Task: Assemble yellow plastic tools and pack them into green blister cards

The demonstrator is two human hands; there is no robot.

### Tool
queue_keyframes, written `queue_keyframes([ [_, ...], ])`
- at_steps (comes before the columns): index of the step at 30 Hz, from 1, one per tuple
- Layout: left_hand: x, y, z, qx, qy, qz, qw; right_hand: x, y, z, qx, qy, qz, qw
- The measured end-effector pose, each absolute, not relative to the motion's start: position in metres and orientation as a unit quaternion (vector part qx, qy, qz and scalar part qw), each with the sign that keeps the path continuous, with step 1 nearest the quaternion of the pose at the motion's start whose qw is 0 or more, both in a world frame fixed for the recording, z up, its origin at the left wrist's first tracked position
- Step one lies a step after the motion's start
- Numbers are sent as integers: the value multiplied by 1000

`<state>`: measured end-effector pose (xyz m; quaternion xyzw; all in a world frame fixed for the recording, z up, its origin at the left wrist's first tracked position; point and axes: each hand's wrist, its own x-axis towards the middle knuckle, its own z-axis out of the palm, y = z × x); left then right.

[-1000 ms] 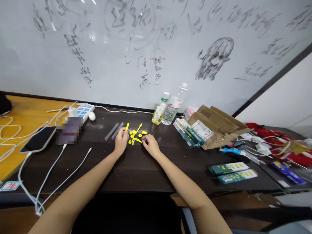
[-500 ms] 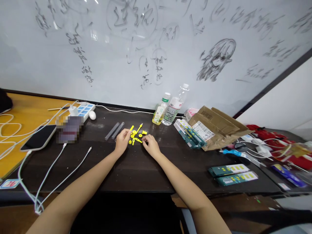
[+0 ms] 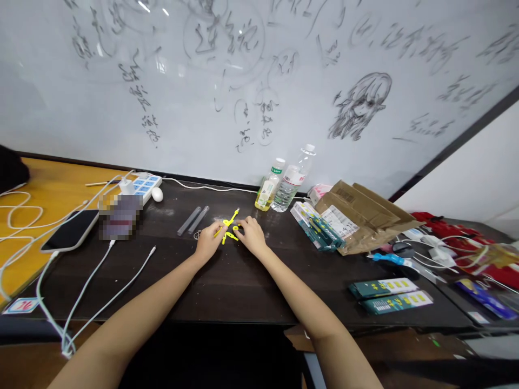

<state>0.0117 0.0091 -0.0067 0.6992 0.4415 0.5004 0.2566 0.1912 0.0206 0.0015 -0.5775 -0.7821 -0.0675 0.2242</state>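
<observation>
Several yellow parts (image 3: 231, 220), one pinched in left hand (image 3: 209, 241); right hand (image 3: 253, 236) curled, contents unclear

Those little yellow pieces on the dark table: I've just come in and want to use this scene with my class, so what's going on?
A person is handling the small yellow pieces with two bare hands. The left hand and right hand sit on either side, fingertips at the pieces; whether either grips one is too small to tell. Two clear tubes lie to the left, beyond the left hand.
</observation>
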Motion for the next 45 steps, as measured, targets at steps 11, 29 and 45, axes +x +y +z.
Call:
queue_keyframes([
  [11, 7, 11, -6, 690, 456, 507, 243, 188, 34, 10, -555, -757, 67, 337],
  [29, 13, 1, 0, 805, 388, 383, 233, 203, 4, -2, -379, -567, 519, 516],
  [45, 12, -1, 4, 812, 383, 367, 242, 203, -1, -2, -368, -591, 516, 499],
])
